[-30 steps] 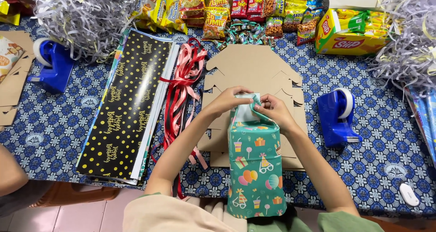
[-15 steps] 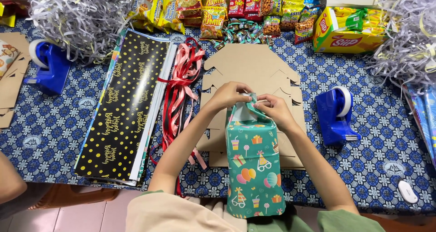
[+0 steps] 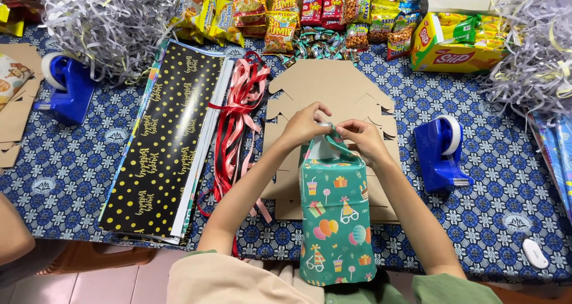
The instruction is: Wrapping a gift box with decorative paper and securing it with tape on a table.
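Both hands, left hand [image 3: 307,125] and right hand [image 3: 363,138], pinch the far end of a green wrapped box [image 3: 335,220] over stacked cardboard cutouts [image 3: 333,89].

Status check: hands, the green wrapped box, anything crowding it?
Left hand and right hand pinch the wrap's far-end flaps on the green wrapped box. Box lies over stacked cardboard cutouts. Ribbons left, blue tape dispenser right, both apart.

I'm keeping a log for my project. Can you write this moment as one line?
left hand: pinching wrap on box top | right hand: same | box: green, party-print, upright | cardboard: beneath | tape dispenser: right
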